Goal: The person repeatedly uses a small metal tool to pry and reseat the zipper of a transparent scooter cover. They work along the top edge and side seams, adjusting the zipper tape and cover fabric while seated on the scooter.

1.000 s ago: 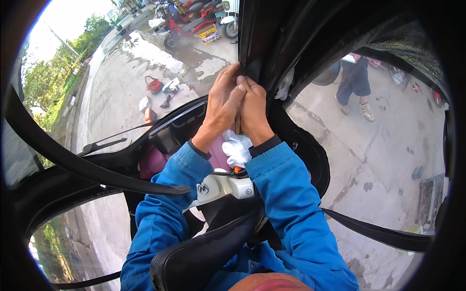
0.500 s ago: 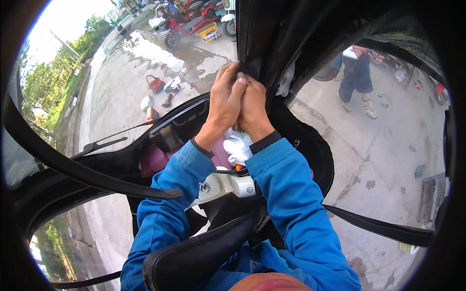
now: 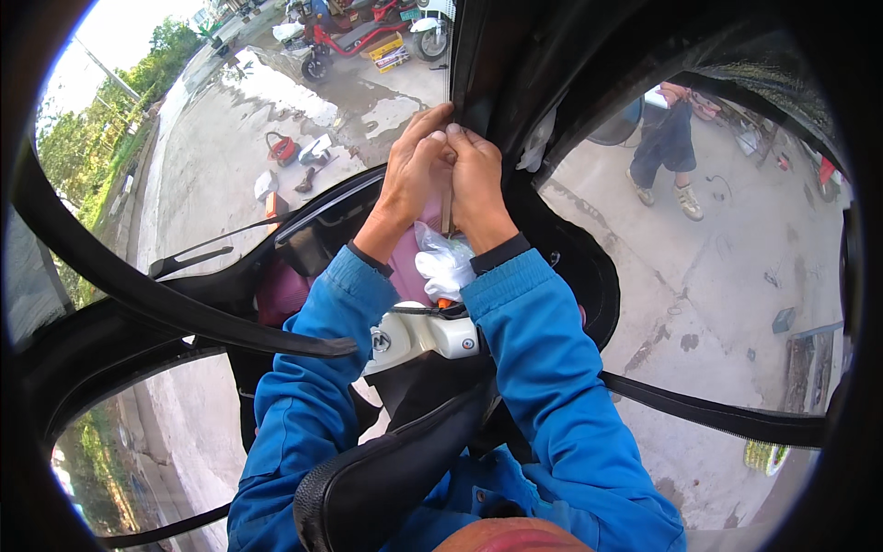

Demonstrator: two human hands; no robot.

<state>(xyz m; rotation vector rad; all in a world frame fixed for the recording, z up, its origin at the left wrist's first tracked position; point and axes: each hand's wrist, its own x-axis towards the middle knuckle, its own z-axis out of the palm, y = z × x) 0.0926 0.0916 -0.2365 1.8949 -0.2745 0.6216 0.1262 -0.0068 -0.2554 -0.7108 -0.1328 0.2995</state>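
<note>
Both my hands are raised and close together at the lower end of a black frame post [image 3: 478, 64]. The fingers of my left hand [image 3: 409, 179] are bent, and its thumb meets the right thumb. Curled fingers and a raised thumb form a fist in my right hand [image 3: 475, 184]. What the fingertips hold is hidden. A narrow brownish strip [image 3: 447, 212] shows below, between the hands; I cannot tell whether either hand grips it. Under my wrists are a white plastic bag [image 3: 443, 267] and the white scooter handlebar cover [image 3: 418, 333].
A black cover with clear windows surrounds me, with a loose black strap [image 3: 230, 336] at left. A black padded seat part [image 3: 391, 469] lies between my arms. Outside are a red basket [image 3: 283, 150], a red scooter [image 3: 359, 37] and a standing person [image 3: 667, 147].
My hands have drawn slightly apart at the palms, so a gap with the narrow strip shows between them. The whole view has shifted a little.
</note>
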